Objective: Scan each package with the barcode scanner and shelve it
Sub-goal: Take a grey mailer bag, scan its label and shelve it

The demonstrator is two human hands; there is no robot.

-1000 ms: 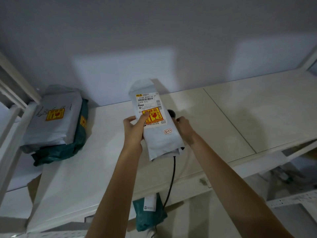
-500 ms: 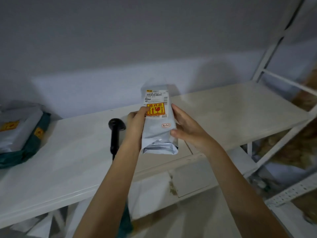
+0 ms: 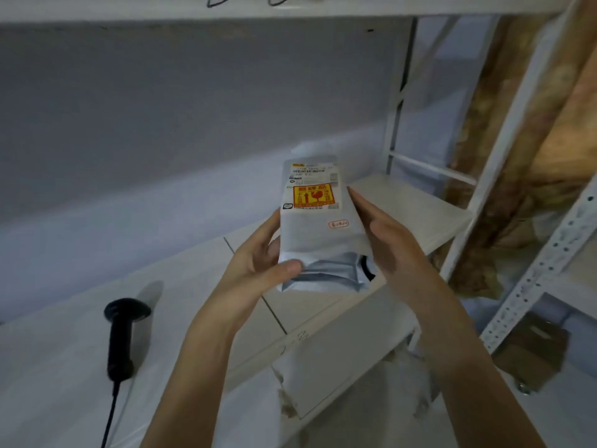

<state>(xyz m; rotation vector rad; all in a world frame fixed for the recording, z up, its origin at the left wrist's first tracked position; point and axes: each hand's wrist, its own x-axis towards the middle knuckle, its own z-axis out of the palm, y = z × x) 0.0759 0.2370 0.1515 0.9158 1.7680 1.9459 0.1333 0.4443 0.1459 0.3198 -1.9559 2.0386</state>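
Note:
A white plastic package [image 3: 318, 227] with a shipping label and a yellow-red fragile sticker is held upright above the white shelf board [image 3: 200, 318]. My left hand [image 3: 258, 263] grips its lower left edge, thumb across the folded bottom. My right hand [image 3: 384, 244] lies flat along its right side with the fingers straight. The black barcode scanner [image 3: 121, 334] lies on the shelf to the lower left, its cable running off the front edge, and neither hand touches it.
White shelf uprights [image 3: 395, 101] stand at the right end of the board, with a perforated rail [image 3: 542, 270] nearer to me. An upper shelf edge [image 3: 290, 8] runs overhead. Brown material [image 3: 549, 140] hangs behind the frame. The grey wall closes the back.
The right hand let go of the scanner, which now lies on the shelf, and came to the package's right side. My view swung right and up; the stacked packages at left are out of sight.

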